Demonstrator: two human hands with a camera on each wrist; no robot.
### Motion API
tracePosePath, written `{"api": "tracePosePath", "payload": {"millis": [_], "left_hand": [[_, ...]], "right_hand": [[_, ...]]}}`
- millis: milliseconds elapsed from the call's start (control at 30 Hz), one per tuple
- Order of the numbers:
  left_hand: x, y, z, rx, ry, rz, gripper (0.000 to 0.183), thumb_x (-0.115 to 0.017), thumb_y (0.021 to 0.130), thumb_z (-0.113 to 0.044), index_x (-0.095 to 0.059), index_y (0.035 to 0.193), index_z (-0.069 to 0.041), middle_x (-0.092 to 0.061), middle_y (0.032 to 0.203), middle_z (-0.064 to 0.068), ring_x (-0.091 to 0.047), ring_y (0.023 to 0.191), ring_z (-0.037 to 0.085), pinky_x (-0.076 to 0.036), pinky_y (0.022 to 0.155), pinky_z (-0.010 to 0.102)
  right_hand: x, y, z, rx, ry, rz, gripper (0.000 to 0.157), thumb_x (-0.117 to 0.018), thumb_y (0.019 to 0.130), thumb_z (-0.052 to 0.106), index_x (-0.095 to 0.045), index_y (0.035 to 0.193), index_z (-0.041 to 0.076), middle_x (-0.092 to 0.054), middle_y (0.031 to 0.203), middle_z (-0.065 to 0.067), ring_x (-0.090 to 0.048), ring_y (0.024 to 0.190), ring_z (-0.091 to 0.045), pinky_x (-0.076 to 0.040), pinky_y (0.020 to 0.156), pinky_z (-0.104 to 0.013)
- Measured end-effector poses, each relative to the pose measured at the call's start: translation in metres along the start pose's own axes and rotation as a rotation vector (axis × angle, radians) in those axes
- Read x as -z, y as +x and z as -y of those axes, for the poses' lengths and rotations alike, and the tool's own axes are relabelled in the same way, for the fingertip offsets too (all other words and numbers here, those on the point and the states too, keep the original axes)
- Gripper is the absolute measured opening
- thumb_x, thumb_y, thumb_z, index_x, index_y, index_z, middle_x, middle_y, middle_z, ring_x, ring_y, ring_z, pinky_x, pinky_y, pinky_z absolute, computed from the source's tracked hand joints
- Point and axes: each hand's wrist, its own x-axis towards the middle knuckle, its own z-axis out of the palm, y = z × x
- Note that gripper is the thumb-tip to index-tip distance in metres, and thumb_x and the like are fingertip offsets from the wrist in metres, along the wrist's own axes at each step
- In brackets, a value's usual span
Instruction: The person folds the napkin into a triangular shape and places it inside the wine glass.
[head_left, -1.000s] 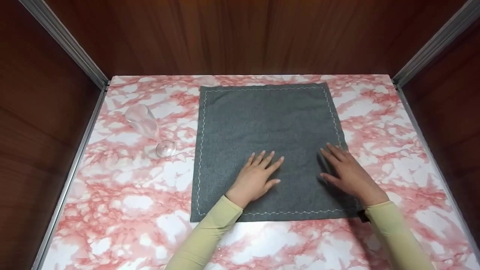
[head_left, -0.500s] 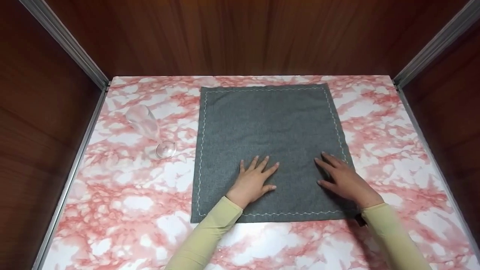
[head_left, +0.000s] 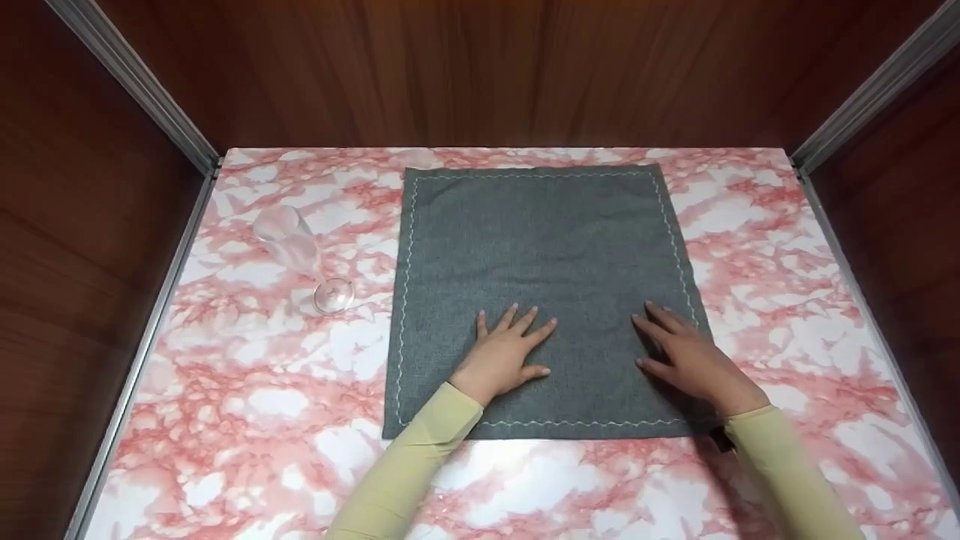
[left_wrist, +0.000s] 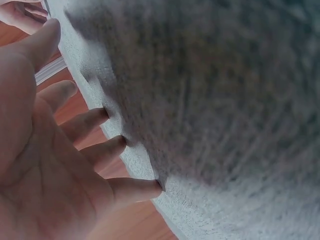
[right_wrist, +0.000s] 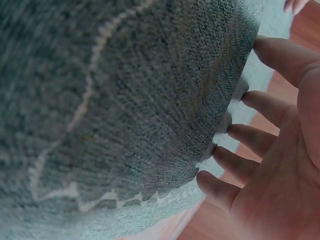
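A square grey cloth (head_left: 540,247) with a pale wavy stitched border lies spread flat on the table. On its lower middle rests my left hand (head_left: 501,356), palm down with fingers spread. My right hand (head_left: 694,364) is over the cloth's right side, near the stitched edge, its fingers apart. In the left wrist view, the fingertips (left_wrist: 155,187) of that hand touch the cloth's surface (left_wrist: 225,125). The right wrist view shows the other hand's fingertips (right_wrist: 207,180) at the fabric (right_wrist: 150,100) as well. Neither hand grips anything.
A clear stemmed glass (head_left: 292,244) lies on its side left of the cloth, its round foot toward the cloth. The table (head_left: 270,450) has a red and white marbled top. Dark brown wooden panels (head_left: 487,75) with metal corner strips enclose the back and sides.
My right hand has moved slightly left and nearer on the cloth. My left hand has slid a little toward me, fingers still spread. The glass stays where it was.
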Motion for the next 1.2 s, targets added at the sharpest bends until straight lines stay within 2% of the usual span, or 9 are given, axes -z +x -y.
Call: {"api": "tracePosePath", "payload": {"millis": [233,433,667,967,1067,1200], "left_hand": [[-0.001,0.001,-0.006,-0.005,0.027,-0.012,0.074,-0.052,0.088,-0.06,-0.023,0.152,-0.035,-0.022,0.157,0.002,-0.013,0.143,0.033,-0.012,0.107,0.066],[-0.005,0.005,-0.023,-0.058,0.041,-0.01,0.072,-0.051,0.089,-0.061,-0.025,0.151,-0.034,-0.025,0.156,0.004,-0.015,0.142,0.035,-0.015,0.108,0.062],[-0.01,0.013,-0.058,-0.159,0.111,0.002,0.071,-0.05,0.089,-0.062,-0.031,0.15,-0.031,-0.031,0.153,0.005,-0.022,0.14,0.035,-0.02,0.108,0.061],[-0.02,0.022,-0.113,-0.258,0.262,0.085,0.075,-0.041,0.084,-0.074,-0.032,0.149,-0.036,-0.026,0.155,-0.001,-0.021,0.141,0.029,-0.02,0.109,0.058],[-0.023,0.023,-0.125,-0.279,0.293,0.092,0.074,-0.043,0.084,-0.074,-0.035,0.147,-0.037,-0.027,0.155,-0.003,-0.022,0.141,0.028,-0.021,0.108,0.057],[-0.026,0.022,-0.135,-0.303,0.341,0.066,0.07,-0.046,0.084,-0.073,-0.04,0.145,-0.037,-0.031,0.153,-0.002,-0.026,0.139,0.027,-0.026,0.107,0.055]], "right_hand": [[0.001,-0.004,-0.003,0.003,0.014,-0.017,0.068,-0.066,0.091,0.033,-0.037,0.148,0.01,-0.021,0.155,-0.018,-0.019,0.139,-0.041,-0.028,0.104,-0.059],[0.004,-0.011,-0.003,-0.015,0.02,-0.008,0.068,-0.067,0.09,0.032,-0.038,0.147,0.009,-0.023,0.154,-0.019,-0.022,0.138,-0.042,-0.028,0.104,-0.059],[0.006,-0.018,-0.002,-0.023,0.015,0.002,0.067,-0.069,0.089,0.029,-0.04,0.145,0.006,-0.027,0.151,-0.022,-0.031,0.133,-0.044,-0.033,0.101,-0.058],[0.007,-0.034,-0.006,-0.039,0.018,-0.028,0.064,-0.071,0.088,0.026,-0.045,0.141,0.002,-0.031,0.148,-0.024,-0.034,0.13,-0.046,-0.034,0.099,-0.06],[0.008,-0.038,-0.006,-0.043,0.03,-0.034,0.064,-0.071,0.088,0.026,-0.045,0.141,0.002,-0.032,0.147,-0.025,-0.034,0.13,-0.046,-0.034,0.098,-0.061],[0.008,-0.042,-0.007,-0.057,0.045,-0.033,0.064,-0.071,0.087,0.025,-0.045,0.141,0.002,-0.032,0.147,-0.025,-0.034,0.13,-0.046,-0.034,0.098,-0.061]]}}
